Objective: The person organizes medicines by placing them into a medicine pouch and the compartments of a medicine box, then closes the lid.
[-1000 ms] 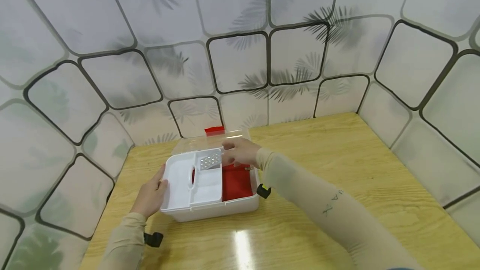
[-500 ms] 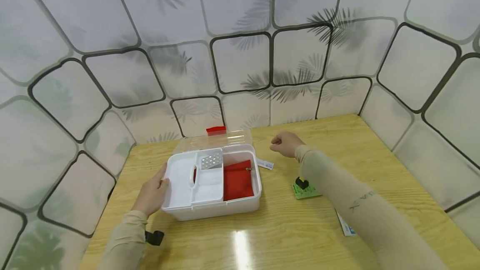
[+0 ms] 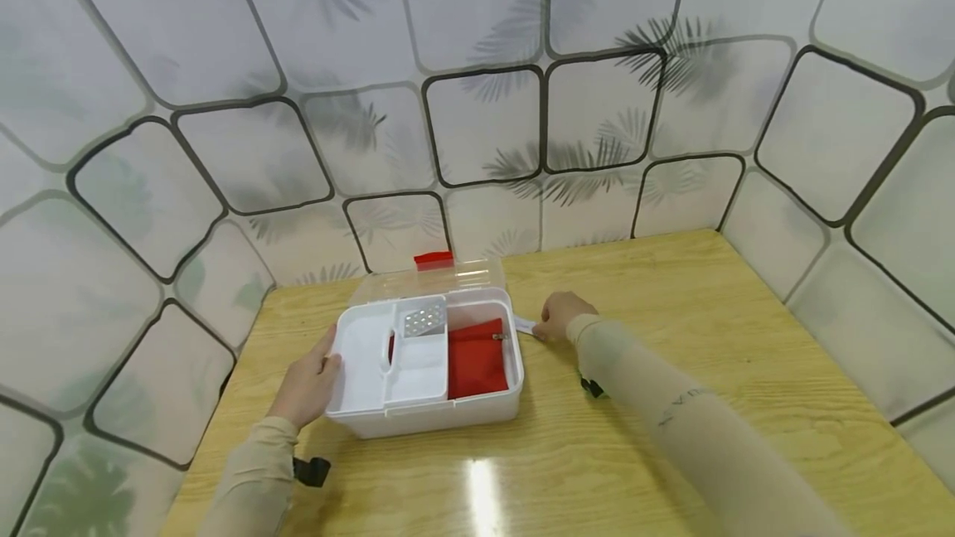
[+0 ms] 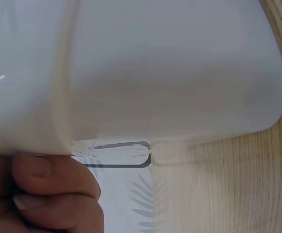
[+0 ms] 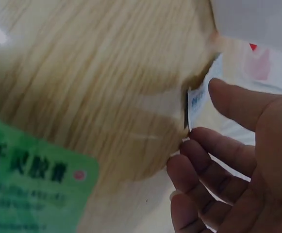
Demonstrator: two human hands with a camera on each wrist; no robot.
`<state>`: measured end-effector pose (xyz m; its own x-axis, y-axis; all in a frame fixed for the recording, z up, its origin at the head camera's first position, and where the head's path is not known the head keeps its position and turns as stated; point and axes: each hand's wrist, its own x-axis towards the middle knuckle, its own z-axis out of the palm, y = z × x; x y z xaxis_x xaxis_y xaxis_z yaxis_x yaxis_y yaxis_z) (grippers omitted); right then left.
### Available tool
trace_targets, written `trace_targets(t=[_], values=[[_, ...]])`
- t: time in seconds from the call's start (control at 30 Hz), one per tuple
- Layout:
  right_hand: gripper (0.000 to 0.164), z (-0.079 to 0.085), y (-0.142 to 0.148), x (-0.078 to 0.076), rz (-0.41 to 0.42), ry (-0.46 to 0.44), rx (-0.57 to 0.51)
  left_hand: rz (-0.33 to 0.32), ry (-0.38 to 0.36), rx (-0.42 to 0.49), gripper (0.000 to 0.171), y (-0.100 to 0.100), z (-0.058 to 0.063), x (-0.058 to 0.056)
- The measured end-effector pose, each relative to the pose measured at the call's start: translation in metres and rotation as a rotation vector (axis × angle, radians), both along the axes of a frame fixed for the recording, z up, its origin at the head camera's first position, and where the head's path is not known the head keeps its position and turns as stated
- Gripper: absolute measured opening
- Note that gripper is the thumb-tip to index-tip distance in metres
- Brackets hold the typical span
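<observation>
A white plastic storage box (image 3: 440, 419) stands on the table, its clear lid (image 3: 388, 284) folded open behind it. My left hand (image 3: 306, 381) grips the box's left side, thumb at the rim; in the left wrist view its curled fingers (image 4: 58, 179) meet the box edge. Just right of the box, my right hand (image 3: 565, 315) pinches the end of a small white printed strip packet (image 3: 525, 325). In the right wrist view the packet (image 5: 199, 99) shows between thumb and index finger. Inside the box sit a lift-out tray (image 3: 418, 384) with a silver pill blister pack (image 3: 425, 321) and a red zip pouch (image 3: 477, 363).
A green medicine box (image 5: 34, 179) with printed characters lies on the table near my right wrist; my forearm mostly hides it in the head view. The wooden table (image 3: 656, 288) backs onto a patterned fabric wall (image 3: 492, 222).
My right hand has left the box, swung right over the table, then come back down to the white strip packet. My left hand keeps its hold on the box.
</observation>
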<state>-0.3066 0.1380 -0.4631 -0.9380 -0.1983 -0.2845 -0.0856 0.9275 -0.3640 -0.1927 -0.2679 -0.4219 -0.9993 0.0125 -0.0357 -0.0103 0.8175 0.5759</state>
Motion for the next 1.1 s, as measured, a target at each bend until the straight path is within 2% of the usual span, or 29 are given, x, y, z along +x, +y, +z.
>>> trace_targets(t=[0.17, 0.3, 0.5, 0.67, 0.73, 0.87, 1.03, 1.1], values=[[0.028, -0.004, -0.005, 0.000, -0.031, 0.019, 0.054, 0.000, 0.007, 0.006, 0.054, 0.001, -0.001, -0.001], [0.021, -0.007, -0.006, 0.000, -0.038, -0.001, 0.053, 0.001, 0.004, 0.011, 0.054, 0.001, -0.001, -0.001], [0.016, -0.007, -0.003, 0.001, -0.043, 0.001, 0.000, 0.002, 0.000, 0.012, 0.053, 0.001, -0.001, -0.002], [0.023, -0.007, 0.002, 0.002, -0.038, 0.012, -0.075, 0.010, -0.007, 0.015, 0.053, 0.001, 0.000, -0.001], [0.026, -0.004, 0.004, 0.002, -0.049, 0.019, -0.120, 0.012, -0.008, 0.016, 0.053, 0.002, 0.000, -0.001], [0.023, 0.007, 0.011, -0.001, -0.095, 0.051, -0.279, 0.014, -0.010, 0.015, 0.053, 0.002, 0.001, 0.000], [0.020, 0.030, 0.018, -0.002, -0.207, 0.140, -0.557, 0.016, -0.013, 0.018, 0.053, 0.001, 0.001, 0.000], [0.021, 0.040, 0.017, 0.001, -0.255, 0.172, -0.704, 0.014, -0.013, 0.021, 0.053, 0.001, 0.001, 0.000]])
